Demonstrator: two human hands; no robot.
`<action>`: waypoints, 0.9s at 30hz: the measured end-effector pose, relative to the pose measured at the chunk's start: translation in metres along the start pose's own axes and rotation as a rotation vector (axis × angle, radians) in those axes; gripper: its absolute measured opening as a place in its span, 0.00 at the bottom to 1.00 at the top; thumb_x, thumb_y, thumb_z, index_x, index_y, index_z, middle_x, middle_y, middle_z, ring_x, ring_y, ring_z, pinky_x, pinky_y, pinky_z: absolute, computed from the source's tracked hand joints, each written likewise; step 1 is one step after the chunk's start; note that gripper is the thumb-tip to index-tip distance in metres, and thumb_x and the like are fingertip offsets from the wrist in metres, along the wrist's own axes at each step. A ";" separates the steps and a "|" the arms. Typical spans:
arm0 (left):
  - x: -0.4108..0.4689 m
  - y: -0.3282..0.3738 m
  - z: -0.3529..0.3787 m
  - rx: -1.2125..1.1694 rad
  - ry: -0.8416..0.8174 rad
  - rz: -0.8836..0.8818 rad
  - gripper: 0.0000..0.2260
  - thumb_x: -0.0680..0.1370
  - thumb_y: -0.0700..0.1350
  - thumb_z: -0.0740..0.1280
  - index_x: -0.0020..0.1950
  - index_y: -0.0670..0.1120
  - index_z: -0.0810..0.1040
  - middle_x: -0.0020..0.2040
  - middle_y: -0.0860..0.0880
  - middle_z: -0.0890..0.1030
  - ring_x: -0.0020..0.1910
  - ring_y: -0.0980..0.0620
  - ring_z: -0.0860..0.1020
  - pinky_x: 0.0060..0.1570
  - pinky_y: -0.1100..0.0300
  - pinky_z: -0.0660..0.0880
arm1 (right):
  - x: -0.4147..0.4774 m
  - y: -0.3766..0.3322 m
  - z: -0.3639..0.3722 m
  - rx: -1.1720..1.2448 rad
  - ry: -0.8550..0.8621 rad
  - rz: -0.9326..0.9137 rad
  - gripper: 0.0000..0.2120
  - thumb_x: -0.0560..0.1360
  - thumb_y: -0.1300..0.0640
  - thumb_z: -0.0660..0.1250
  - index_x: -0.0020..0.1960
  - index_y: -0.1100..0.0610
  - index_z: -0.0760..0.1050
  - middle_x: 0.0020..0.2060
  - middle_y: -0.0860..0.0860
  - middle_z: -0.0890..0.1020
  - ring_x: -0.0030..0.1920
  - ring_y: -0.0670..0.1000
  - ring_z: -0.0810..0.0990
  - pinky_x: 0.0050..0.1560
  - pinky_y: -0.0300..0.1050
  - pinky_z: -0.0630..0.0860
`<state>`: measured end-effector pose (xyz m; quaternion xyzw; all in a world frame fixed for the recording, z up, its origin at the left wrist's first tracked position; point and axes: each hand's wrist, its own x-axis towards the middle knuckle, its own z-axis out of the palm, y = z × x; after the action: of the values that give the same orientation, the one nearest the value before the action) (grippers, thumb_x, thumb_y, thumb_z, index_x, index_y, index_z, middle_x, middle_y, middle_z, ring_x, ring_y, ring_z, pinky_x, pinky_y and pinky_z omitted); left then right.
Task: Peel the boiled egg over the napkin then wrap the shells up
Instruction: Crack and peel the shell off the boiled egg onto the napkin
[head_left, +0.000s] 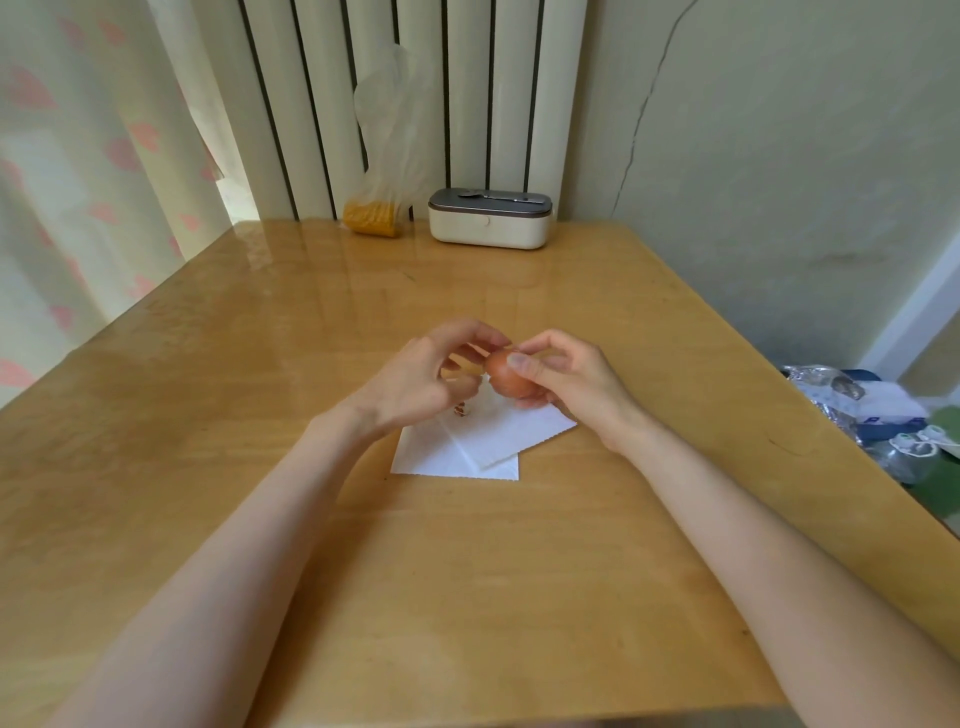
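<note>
A brown boiled egg (506, 378) is held in the air just above the far part of a white napkin (478, 441) lying on the wooden table (467, 571). My right hand (563, 382) grips the egg from the right, thumb on its top. My left hand (415, 379) reaches in from the left, with thumb and forefinger pinching at the egg's upper end. A small bit of brown shell (460, 410) lies on the napkin below my left hand. The napkin's far edge is hidden behind both hands.
At the table's back edge stand a cream box with a dark lid (491, 218) and a clear plastic bag with yellow contents (376, 208), against a radiator. A curtain hangs at the left. Bags and clutter (872, 410) lie on the floor right of the table.
</note>
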<state>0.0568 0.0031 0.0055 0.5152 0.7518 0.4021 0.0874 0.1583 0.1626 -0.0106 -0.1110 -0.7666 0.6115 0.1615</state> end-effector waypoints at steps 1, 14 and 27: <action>0.000 0.000 0.001 0.004 -0.011 0.009 0.16 0.72 0.41 0.67 0.60 0.49 0.75 0.57 0.53 0.77 0.53 0.59 0.77 0.51 0.66 0.73 | 0.000 -0.001 -0.001 0.025 -0.002 0.035 0.11 0.72 0.54 0.69 0.50 0.60 0.74 0.41 0.59 0.83 0.35 0.54 0.82 0.36 0.42 0.77; 0.005 -0.007 0.007 0.233 0.203 0.256 0.22 0.66 0.61 0.68 0.51 0.45 0.79 0.46 0.55 0.77 0.42 0.58 0.78 0.41 0.62 0.76 | -0.004 -0.005 -0.007 0.230 -0.185 0.136 0.20 0.67 0.52 0.71 0.56 0.60 0.78 0.44 0.59 0.83 0.40 0.52 0.82 0.41 0.42 0.79; 0.004 -0.012 0.010 0.114 0.295 0.253 0.11 0.75 0.49 0.66 0.47 0.42 0.83 0.38 0.52 0.81 0.37 0.52 0.81 0.35 0.53 0.79 | -0.006 -0.005 -0.001 0.262 -0.192 0.194 0.22 0.69 0.49 0.69 0.55 0.65 0.76 0.44 0.62 0.84 0.40 0.56 0.84 0.39 0.44 0.80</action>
<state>0.0517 0.0099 -0.0085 0.5451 0.7072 0.4380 -0.1044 0.1648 0.1601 -0.0059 -0.1034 -0.6779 0.7267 0.0410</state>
